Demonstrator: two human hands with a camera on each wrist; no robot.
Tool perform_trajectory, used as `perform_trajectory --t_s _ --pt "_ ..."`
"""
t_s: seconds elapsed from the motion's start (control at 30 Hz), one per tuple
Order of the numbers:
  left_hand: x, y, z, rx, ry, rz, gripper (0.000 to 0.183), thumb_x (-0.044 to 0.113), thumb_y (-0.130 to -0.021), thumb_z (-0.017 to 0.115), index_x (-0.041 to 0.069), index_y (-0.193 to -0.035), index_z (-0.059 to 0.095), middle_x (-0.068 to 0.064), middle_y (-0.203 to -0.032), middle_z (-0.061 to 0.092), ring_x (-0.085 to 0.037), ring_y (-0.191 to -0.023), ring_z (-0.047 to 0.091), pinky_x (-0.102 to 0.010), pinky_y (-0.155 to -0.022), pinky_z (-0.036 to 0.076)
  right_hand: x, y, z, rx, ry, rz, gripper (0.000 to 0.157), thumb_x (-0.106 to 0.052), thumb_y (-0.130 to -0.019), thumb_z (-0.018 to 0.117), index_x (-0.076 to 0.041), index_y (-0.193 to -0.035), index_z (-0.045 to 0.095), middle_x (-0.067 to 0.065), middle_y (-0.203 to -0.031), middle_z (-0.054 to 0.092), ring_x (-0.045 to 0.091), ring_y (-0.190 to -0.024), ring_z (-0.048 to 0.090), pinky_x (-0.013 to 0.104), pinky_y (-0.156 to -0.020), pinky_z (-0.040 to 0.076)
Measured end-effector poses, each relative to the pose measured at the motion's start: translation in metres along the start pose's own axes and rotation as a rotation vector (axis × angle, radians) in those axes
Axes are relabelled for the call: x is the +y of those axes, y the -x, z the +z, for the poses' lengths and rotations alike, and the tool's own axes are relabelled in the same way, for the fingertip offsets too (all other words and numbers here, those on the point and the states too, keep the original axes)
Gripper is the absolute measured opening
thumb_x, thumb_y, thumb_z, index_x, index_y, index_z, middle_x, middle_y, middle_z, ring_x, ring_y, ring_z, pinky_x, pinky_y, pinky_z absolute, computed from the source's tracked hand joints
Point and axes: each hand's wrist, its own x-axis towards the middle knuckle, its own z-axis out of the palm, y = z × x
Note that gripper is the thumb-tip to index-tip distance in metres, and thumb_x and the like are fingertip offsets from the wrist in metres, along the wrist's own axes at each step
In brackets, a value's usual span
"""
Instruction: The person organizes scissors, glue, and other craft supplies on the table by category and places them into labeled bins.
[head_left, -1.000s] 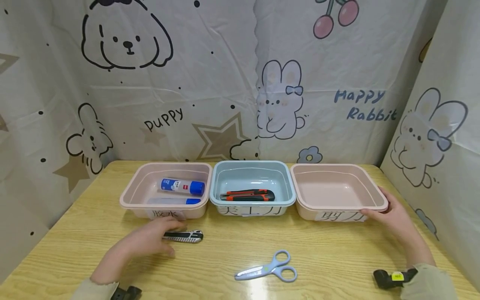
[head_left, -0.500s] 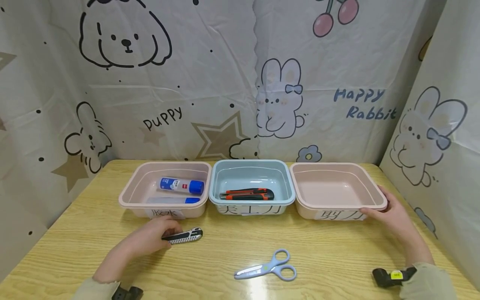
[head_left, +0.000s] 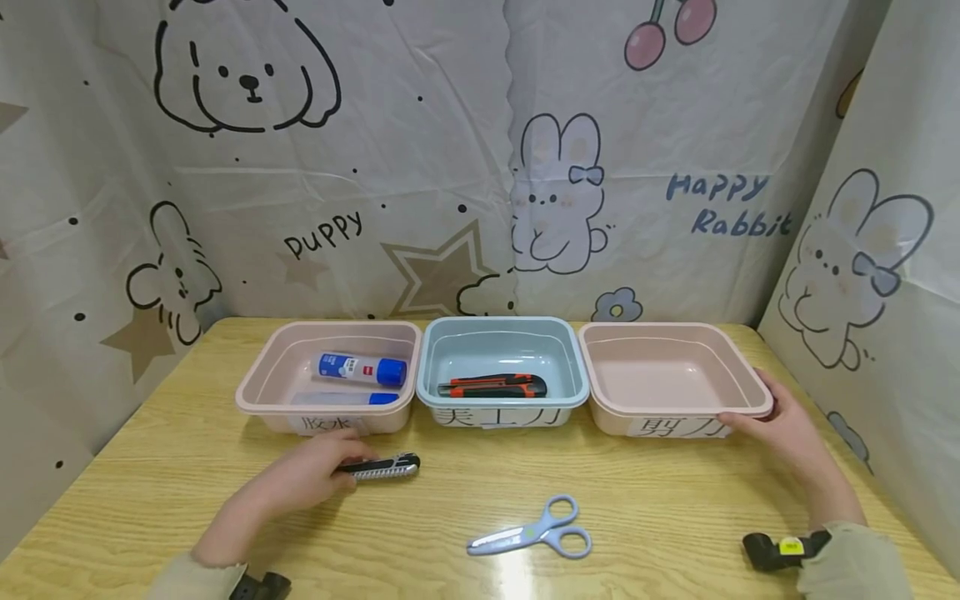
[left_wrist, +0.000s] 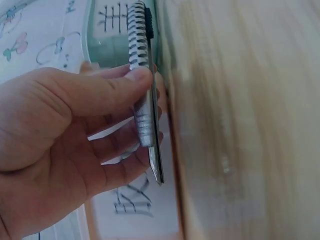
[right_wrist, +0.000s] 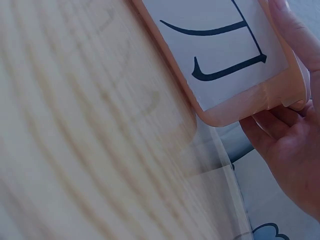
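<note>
The step in hand looks to be picking up the silver-and-black utility knife point(head_left: 390, 467): the left hand point(head_left: 311, 477) pinches it between thumb and fingers, just nearer than the left pink bin point(head_left: 288, 367). Whether the knife is fully off the table point(head_left: 420, 542) I cannot tell. The right hand point(head_left: 783, 429) grips the near-right corner of the right pink bin point(head_left: 609, 422), thumb at the front, fingers round the side. The next move seems to call for a rise and a shift right and far, clearing the rim of the blue bin point(head_left: 476, 350) — its label reads utility knife, and orange-and-black cutters point(head_left: 502, 386) lie inside. The scissors point(head_left: 531, 533) lie near, right of the left hand — untouched.
</note>
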Motion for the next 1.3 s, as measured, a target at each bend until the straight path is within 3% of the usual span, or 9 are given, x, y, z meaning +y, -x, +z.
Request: perform_trajectory --t_s 0.17,0.4,0.63,0.83,1.07,1.3 --pt "0.014 -0.011 -0.002 0.033 0.020 0.037 0.028 0.006 -0.078 0.067 0.013 -0.105 0.067 0.009 -0.092 0.056 -0.007 -0.083 0.052 -0.030 -0.076 0.046 -0.002 -0.001 0.000 0.002 0.007 0.007 0.086 -0.011 -0.080 0.069 0.006 -0.142 0.013 0.027 -0.123 0.038 -0.014 -0.087 0.041 0.004 -0.070 0.039" --pt "0.028 -0.023 -0.002 0.083 -0.009 0.101 0.027 0.009 -0.078 0.068 0.014 -0.105 0.068 0.008 -0.089 0.057 -0.005 -0.078 0.050 -0.028 -0.072 0.046 -0.003 0.001 0.001 0.003 0.004 0.002 0.085 -0.010 -0.080 0.069 0.007 -0.142 0.014 0.023 -0.121 0.039 -0.013 -0.088 0.042 0.004 -0.070 0.039" --pt "0.042 -0.038 -0.005 0.135 -0.002 0.124 0.028 0.009 -0.080 0.067 0.012 -0.108 0.067 0.006 -0.097 0.061 -0.009 -0.087 0.056 -0.029 -0.078 0.048 -0.002 0.001 0.000 0.007 -0.016 -0.012 0.084 -0.008 -0.079 0.069 0.007 -0.142 0.015 0.016 -0.118 0.041 -0.013 -0.088 0.043 0.004 -0.070 0.040" --pt "0.058 -0.056 -0.011 0.218 0.003 0.154 0.030 0.009 -0.082 0.066 0.009 -0.112 0.066 -0.001 -0.103 0.062 -0.013 -0.092 0.057 -0.029 -0.078 0.050 -0.002 0.001 0.001 0.003 -0.007 -0.004 0.085 -0.010 -0.080 0.069 0.006 -0.142 0.013 0.027 -0.123 0.037 -0.014 -0.089 0.041 0.003 -0.071 0.039" --pt "0.073 -0.079 -0.017 0.295 0.021 0.140 0.034 0.009 -0.082 0.066 0.011 -0.115 0.064 -0.001 -0.102 0.061 -0.013 -0.089 0.054 -0.026 -0.072 0.047 -0.001 0.001 0.001 0.004 -0.019 0.007 0.086 -0.011 -0.080 0.069 0.004 -0.143 0.013 0.021 -0.122 0.038 -0.013 -0.090 0.042 0.003 -0.071 0.039" --pt "0.077 -0.106 -0.019 0.316 0.060 0.086 0.034 0.011 -0.083 0.065 0.013 -0.116 0.064 -0.003 -0.104 0.060 -0.015 -0.092 0.056 -0.026 -0.076 0.050 0.001 0.001 0.002 0.005 -0.017 0.007 0.087 -0.012 -0.080 0.069 0.003 -0.144 0.013 0.019 -0.121 0.039 -0.011 -0.090 0.043 0.004 -0.071 0.039"
